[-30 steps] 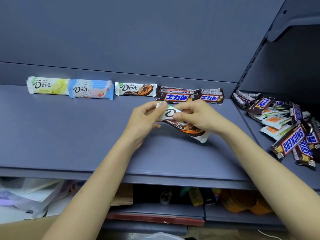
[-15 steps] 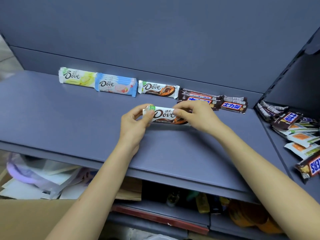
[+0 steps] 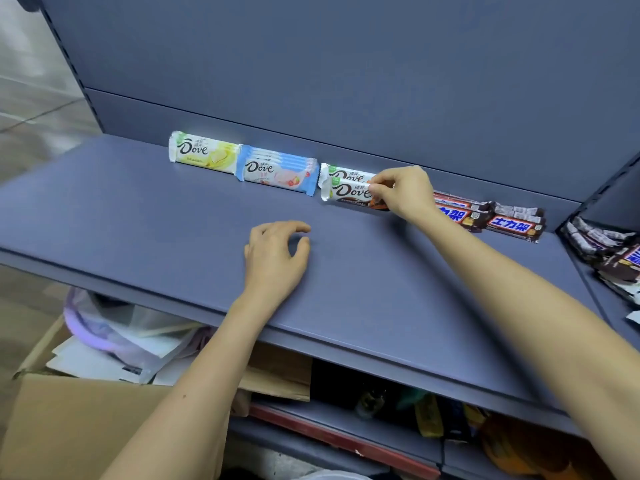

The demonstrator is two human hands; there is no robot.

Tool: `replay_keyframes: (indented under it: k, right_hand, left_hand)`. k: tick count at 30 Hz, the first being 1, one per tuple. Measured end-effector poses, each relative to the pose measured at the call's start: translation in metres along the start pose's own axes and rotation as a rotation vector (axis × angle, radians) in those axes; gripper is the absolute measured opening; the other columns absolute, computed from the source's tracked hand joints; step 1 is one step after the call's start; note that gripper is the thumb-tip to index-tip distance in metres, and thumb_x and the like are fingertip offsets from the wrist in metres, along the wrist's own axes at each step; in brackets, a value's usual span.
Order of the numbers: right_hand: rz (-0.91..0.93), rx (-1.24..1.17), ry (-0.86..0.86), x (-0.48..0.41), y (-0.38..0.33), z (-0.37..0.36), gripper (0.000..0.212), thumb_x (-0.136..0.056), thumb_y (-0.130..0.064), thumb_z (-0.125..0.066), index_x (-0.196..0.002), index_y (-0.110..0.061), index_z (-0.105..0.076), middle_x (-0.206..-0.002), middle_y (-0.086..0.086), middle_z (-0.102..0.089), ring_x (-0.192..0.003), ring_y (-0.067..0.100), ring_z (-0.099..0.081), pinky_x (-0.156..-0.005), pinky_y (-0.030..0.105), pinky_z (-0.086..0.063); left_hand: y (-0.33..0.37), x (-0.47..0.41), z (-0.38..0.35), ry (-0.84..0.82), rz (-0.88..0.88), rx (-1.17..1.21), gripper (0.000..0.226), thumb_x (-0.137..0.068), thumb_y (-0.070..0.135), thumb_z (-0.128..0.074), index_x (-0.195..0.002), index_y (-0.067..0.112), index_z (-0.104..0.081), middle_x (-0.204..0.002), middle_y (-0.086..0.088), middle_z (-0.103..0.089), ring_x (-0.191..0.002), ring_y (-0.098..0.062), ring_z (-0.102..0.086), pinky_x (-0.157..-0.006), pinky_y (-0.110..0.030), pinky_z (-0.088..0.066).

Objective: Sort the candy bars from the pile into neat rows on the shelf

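The right hand (image 3: 403, 192) holds a brown-and-white Dove bar (image 3: 348, 192) by its right end, its fingers (image 3: 379, 186) curled and pinching the wrapper. The bar lies on the shelf (image 3: 138, 209) directly in front of a matching Dove bar (image 3: 346, 173) that sits against the back wall, and it overlaps that bar's near edge. The left hand (image 3: 277, 258) is over the middle of the shelf, well apart from any candy, with its fingers loosely curled and holding nothing. Whether it rests on the surface or hangs just above it is hard to tell from this angle.

A row is taking shape along the back wall. From the left there is a yellow Dove bar (image 3: 202, 152), and touching it a blue Dove stack (image 3: 277, 169) of several bars fanned one behind another. Next come the two brown-and-white bars, and past the right hand lie dark Snickers bars (image 3: 512, 223) in two small groups. Four kinds have a place each, so the sorting looks well begun but far from finished. The pile (image 3: 602, 251) on the neighbouring shelf section at the far right is a jumble of wrappers cut off by the frame edge, so its full size cannot be judged. The bar in hand seems all but placed: it needs only squaring up with its mate and letting go.
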State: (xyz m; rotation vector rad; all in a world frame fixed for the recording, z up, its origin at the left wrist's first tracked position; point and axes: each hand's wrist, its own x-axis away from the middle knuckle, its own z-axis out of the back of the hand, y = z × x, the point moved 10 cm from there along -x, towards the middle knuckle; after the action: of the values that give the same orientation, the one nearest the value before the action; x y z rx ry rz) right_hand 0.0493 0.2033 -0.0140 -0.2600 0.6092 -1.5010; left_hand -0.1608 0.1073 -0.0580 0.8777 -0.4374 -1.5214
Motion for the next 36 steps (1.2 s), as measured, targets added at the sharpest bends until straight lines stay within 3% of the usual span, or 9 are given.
replay_keyframes:
  k: [3, 5, 8, 12, 19, 26, 33, 36]
  right_hand:
    - [-0.023, 0.020, 0.004, -0.011, 0.005, -0.008, 0.016, -0.083, -0.028, -0.060, -0.068, -0.032, -0.063, -0.063, -0.009, -0.062, -0.096, 0.028, -0.061, -0.088, 0.039, -0.049]
    - [-0.060, 0.038, 0.010, -0.015, 0.008, -0.012, 0.014, -0.085, -0.028, -0.057, -0.076, -0.030, -0.066, -0.068, -0.007, -0.066, -0.098, 0.022, -0.058, -0.094, 0.036, -0.041]
    - [-0.080, 0.106, 0.038, -0.018, 0.007, -0.014, 0.017, -0.089, -0.028, -0.052, -0.088, -0.026, -0.069, -0.086, -0.004, -0.071, -0.096, 0.017, -0.056, -0.088, 0.036, -0.027]
    - [-0.009, 0.200, 0.079, -0.024, -0.002, -0.015, 0.018, -0.090, -0.026, -0.051, -0.087, -0.024, -0.068, -0.095, -0.001, -0.068, -0.101, 0.023, -0.053, -0.079, 0.036, -0.019]
    - [0.048, 0.308, 0.122, -0.029, -0.010, -0.014, 0.014, -0.089, -0.023, -0.052, -0.094, -0.020, -0.065, -0.105, 0.003, -0.060, -0.103, 0.026, -0.048, -0.087, 0.039, -0.024]
    - [0.162, 0.593, 0.089, -0.028, -0.023, -0.025, 0.021, -0.096, -0.021, -0.041, -0.109, -0.013, -0.056, -0.114, 0.008, -0.056, -0.107, 0.031, -0.044, -0.091, 0.039, -0.025]
    - [0.186, 0.389, 0.058, -0.005, -0.023, -0.018, 0.026, -0.093, -0.028, -0.045, -0.115, -0.023, -0.057, -0.122, 0.001, -0.052, -0.112, 0.027, -0.042, -0.089, 0.037, -0.022]
    - [0.187, 0.353, 0.021, 0.018, -0.014, -0.007, 0.025, -0.094, -0.030, -0.045, -0.114, -0.025, -0.059, -0.121, -0.001, -0.054, -0.113, 0.024, -0.041, -0.088, 0.036, -0.023]
  left_hand:
    - [0.000, 0.000, -0.004, -0.029, -0.002, -0.055, 0.025, -0.087, 0.029, -0.048, -0.106, 0.025, -0.064, -0.112, 0.010, -0.064, -0.118, -0.021, -0.042, -0.090, -0.029, -0.028]
    - [0.001, 0.002, -0.009, -0.073, -0.014, -0.118, 0.022, -0.089, 0.026, -0.050, -0.107, 0.026, -0.063, -0.113, 0.010, -0.062, -0.118, -0.021, -0.039, -0.086, -0.027, -0.024]
    - [0.001, 0.005, -0.012, -0.115, -0.019, -0.153, 0.022, -0.090, 0.027, -0.049, -0.107, 0.026, -0.062, -0.113, 0.010, -0.062, -0.118, -0.021, -0.038, -0.089, -0.029, -0.026]
    - [0.003, 0.006, -0.010, -0.107, -0.027, -0.149, 0.021, -0.090, 0.027, -0.048, -0.106, 0.025, -0.062, -0.112, 0.010, -0.062, -0.119, -0.019, -0.035, -0.088, -0.028, -0.024]
    - [0.003, 0.006, -0.010, -0.108, -0.041, -0.147, 0.021, -0.091, 0.027, -0.047, -0.106, 0.025, -0.062, -0.111, 0.010, -0.062, -0.119, -0.018, -0.036, -0.086, -0.027, -0.022]
    - [0.004, 0.006, -0.011, -0.101, -0.049, -0.147, 0.020, -0.091, 0.027, -0.048, -0.104, 0.025, -0.062, -0.111, 0.011, -0.062, -0.117, -0.017, -0.037, -0.087, -0.027, -0.022]
    - [0.016, 0.005, -0.003, -0.005, -0.059, -0.188, 0.019, -0.090, 0.025, -0.049, -0.101, 0.023, -0.065, -0.104, 0.007, -0.066, -0.113, -0.022, -0.043, -0.084, -0.030, -0.028]
    - [0.044, 0.005, -0.020, -0.061, -0.143, -0.213, 0.019, -0.089, 0.025, -0.050, -0.102, 0.021, -0.064, -0.107, 0.006, -0.066, -0.114, -0.024, -0.044, -0.085, -0.032, -0.031]
